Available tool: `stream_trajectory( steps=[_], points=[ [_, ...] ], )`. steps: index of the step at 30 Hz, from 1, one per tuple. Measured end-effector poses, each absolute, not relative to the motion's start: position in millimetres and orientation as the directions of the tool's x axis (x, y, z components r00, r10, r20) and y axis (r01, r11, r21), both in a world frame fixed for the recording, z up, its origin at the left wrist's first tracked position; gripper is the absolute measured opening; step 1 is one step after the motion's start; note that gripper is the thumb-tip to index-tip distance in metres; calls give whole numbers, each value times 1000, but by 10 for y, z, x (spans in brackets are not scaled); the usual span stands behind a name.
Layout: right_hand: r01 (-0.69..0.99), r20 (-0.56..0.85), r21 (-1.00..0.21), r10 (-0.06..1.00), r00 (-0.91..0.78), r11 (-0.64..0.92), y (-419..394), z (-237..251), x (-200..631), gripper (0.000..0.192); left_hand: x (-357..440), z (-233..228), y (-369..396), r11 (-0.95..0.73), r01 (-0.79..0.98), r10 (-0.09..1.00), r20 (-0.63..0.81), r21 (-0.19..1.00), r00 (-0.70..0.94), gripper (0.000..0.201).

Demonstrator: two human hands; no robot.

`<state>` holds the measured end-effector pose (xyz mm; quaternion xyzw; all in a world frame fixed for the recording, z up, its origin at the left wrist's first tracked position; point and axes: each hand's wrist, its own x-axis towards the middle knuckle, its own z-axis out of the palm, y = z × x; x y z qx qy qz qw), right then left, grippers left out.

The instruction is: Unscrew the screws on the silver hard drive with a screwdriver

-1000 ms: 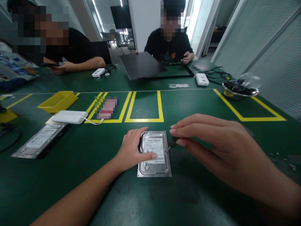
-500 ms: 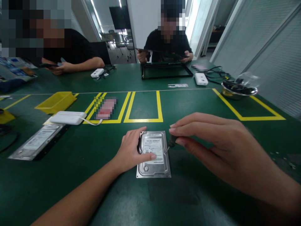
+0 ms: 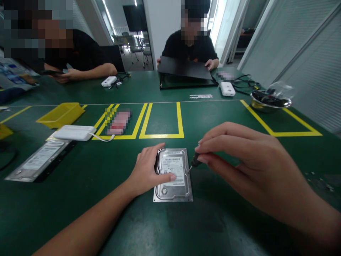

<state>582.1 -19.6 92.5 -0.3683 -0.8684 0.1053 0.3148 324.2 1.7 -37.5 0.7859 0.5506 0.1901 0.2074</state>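
Silver hard drive (image 3: 174, 176) under left hand (image 3: 146, 170); right hand (image 3: 247, 167) fingers pinch a half-hidden screwdriver (image 3: 194, 162).

Lower frame: bare green table (image 3: 170, 227) in front of the hard drive (image 3: 174, 177), which you can cross freely. Your left hand (image 3: 147, 170) blocks the drive's left edge; your right hand (image 3: 247, 167), with a small dark tool (image 3: 195, 161), blocks its right. At left, a second drive (image 3: 37, 161) and a white box (image 3: 74, 132) with its cable stand in the way. Lower right: small specks (image 3: 319, 179), possibly screws. The yellow-taped square (image 3: 162, 119) above centre is open.
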Motion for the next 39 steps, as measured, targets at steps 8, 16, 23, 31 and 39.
stream_trajectory(
  steps=[8,16,23,31,39],
  points=[
    [548,472,-418,688,-551,725,-201,926,5843,14,3235,-394,25,-324,791,941,88,519,327,99],
    [537,509,-409,673,-536,737,-182,917,5812,10,3239,-381,32,-314,787,944,82,531,321,100],
    [515,504,-435,673,-541,739,-179,909,5809,11,3239,-373,37,-288,783,950,63,551,306,101],
    [500,480,-453,674,-561,738,-197,912,5822,12,3238,-380,32,-305,778,947,88,549,309,100],
    [507,483,-457,682,-549,731,-196,950,5824,13,3236,-388,34,-313,786,945,92,534,314,101]
  ],
)
